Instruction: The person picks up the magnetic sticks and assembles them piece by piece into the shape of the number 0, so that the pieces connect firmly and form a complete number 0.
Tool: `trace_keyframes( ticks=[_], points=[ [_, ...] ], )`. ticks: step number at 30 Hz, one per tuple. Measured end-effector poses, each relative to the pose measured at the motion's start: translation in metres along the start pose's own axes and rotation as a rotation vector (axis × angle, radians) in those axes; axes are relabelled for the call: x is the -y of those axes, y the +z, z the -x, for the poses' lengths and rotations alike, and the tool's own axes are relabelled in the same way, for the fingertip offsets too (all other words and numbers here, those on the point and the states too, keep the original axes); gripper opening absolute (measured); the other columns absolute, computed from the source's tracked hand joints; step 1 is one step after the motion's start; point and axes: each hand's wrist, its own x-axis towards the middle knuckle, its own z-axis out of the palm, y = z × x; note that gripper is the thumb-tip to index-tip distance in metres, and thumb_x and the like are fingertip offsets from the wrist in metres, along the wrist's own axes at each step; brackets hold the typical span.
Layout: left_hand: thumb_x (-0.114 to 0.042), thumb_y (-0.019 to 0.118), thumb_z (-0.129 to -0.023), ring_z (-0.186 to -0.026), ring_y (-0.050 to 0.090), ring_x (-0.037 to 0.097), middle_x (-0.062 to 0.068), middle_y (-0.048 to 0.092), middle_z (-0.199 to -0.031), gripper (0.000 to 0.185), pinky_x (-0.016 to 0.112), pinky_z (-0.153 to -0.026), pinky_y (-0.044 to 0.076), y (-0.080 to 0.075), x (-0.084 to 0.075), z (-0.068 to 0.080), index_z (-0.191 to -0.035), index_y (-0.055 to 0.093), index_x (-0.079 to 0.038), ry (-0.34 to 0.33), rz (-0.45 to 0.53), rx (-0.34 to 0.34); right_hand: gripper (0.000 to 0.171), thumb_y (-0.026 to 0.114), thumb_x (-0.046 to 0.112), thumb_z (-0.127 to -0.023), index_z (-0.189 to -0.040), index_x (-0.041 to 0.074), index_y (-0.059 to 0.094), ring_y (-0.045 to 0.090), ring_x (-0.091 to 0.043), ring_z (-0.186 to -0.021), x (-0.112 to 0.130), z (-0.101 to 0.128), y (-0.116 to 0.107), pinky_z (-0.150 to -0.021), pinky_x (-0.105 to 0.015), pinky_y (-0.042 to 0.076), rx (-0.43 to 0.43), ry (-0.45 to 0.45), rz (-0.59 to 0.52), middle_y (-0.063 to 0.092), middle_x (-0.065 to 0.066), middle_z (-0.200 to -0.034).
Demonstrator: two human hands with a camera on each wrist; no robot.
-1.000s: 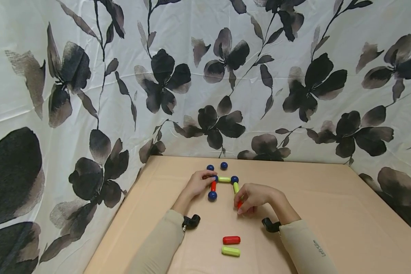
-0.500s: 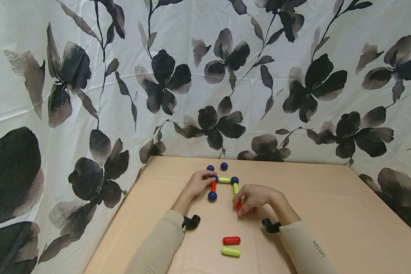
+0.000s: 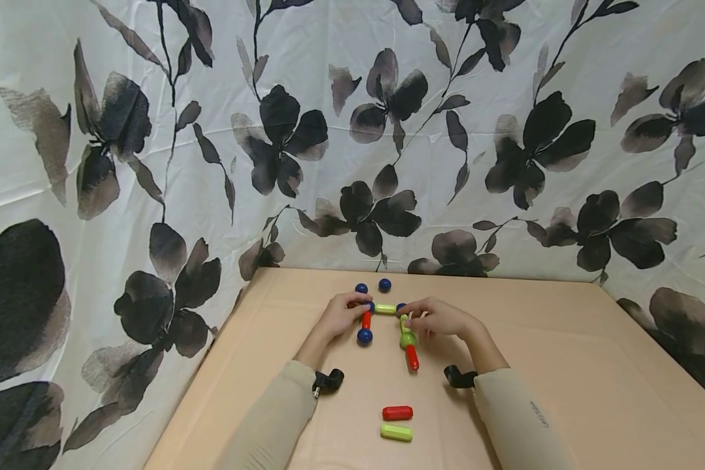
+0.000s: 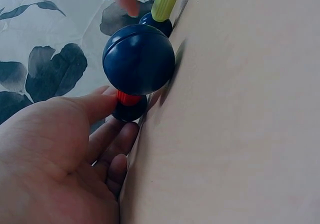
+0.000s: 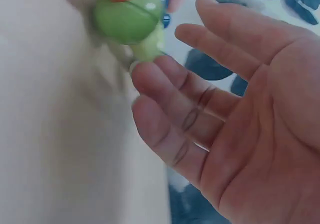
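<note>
Blue and green balls and coloured rods, apparently a magnetic building set, form a chain on the table. My left hand [image 3: 342, 314] pinches the chain's left corner; in the left wrist view the thumb lies by a red rod [image 4: 129, 97] and fingers curl round a blue ball [image 4: 131, 110]. Nearer me, that rod ends in another blue ball [image 3: 364, 336]. A yellow-green rod [image 3: 385, 309] runs right from the corner. My right hand [image 3: 443, 320], fingers apart, hovers at the right corner beside a second yellow-green rod [image 3: 404, 324], green ball [image 3: 408, 339] and red rod [image 3: 412, 358].
Two more blue balls stand at the back, one a loose blue ball [image 3: 384, 284]. Closer to me lie a loose red rod [image 3: 397, 413] and a loose yellow-green rod [image 3: 396, 432]. Behind the tan table [image 3: 534, 365] hangs a flowered cloth [image 3: 352, 130].
My right hand has let go of the red rod and moved away from me to the right corner, leaving the green ball and red rod exposed. My left hand stays put.
</note>
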Motion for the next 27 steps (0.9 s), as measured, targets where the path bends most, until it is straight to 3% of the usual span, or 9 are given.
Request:
trace_keyframes(
  ticks=[8,15,19,24,27],
  points=[
    [-0.017,0.067,-0.103,-0.097,0.061,0.018,0.006,0.073,-0.119,0.028,0.027,-0.085,0.050,0.001,-0.001,0.000,-0.129,0.073,-0.009,0.000,-0.003,-0.004,0.029,0.068,0.016,-0.101,-0.128,0.008,0.073,0.058,-0.024,-0.072,-0.023,-0.010,0.011,-0.065,-0.028,0.048,-0.014,-0.010,-0.136,0.061,-0.010,-0.087],
    [-0.017,0.067,-0.102,-0.097,0.062,0.018,0.006,0.073,-0.118,0.027,0.027,-0.082,0.051,0.000,-0.004,0.002,-0.128,0.074,-0.009,-0.001,-0.021,-0.012,0.030,0.068,0.017,-0.101,-0.129,0.008,0.072,0.057,-0.023,-0.074,-0.027,-0.009,0.015,-0.065,-0.027,0.049,-0.042,-0.024,-0.167,0.060,-0.010,-0.095],
    [-0.019,0.069,-0.102,-0.101,0.064,0.019,0.008,0.070,-0.120,0.027,0.029,-0.082,0.054,-0.002,-0.006,0.002,-0.126,0.074,-0.009,0.001,-0.021,-0.048,0.031,0.068,0.017,-0.101,-0.130,0.007,0.072,0.057,-0.023,-0.075,-0.028,-0.009,0.016,-0.065,-0.027,0.049,-0.047,-0.026,-0.181,0.060,-0.010,-0.095],
    [-0.021,0.070,-0.101,-0.103,0.062,0.022,0.013,0.066,-0.122,0.026,0.032,-0.086,0.054,-0.004,-0.018,0.002,-0.123,0.075,-0.009,0.069,-0.055,-0.118,0.031,0.069,0.017,-0.101,-0.129,0.007,0.072,0.057,-0.023,-0.075,-0.031,-0.009,0.016,-0.066,-0.027,0.049,-0.048,-0.025,-0.189,0.060,-0.009,-0.096],
    [-0.020,0.071,-0.100,-0.099,0.062,0.020,0.009,0.070,-0.115,0.023,0.031,-0.084,0.051,-0.007,-0.032,0.003,-0.122,0.075,-0.014,0.130,-0.099,-0.094,0.031,0.069,0.018,-0.101,-0.129,0.008,0.072,0.057,-0.023,-0.076,-0.032,-0.010,0.016,-0.067,-0.027,0.050,-0.047,-0.024,-0.194,0.060,-0.009,-0.097]
  ],
)
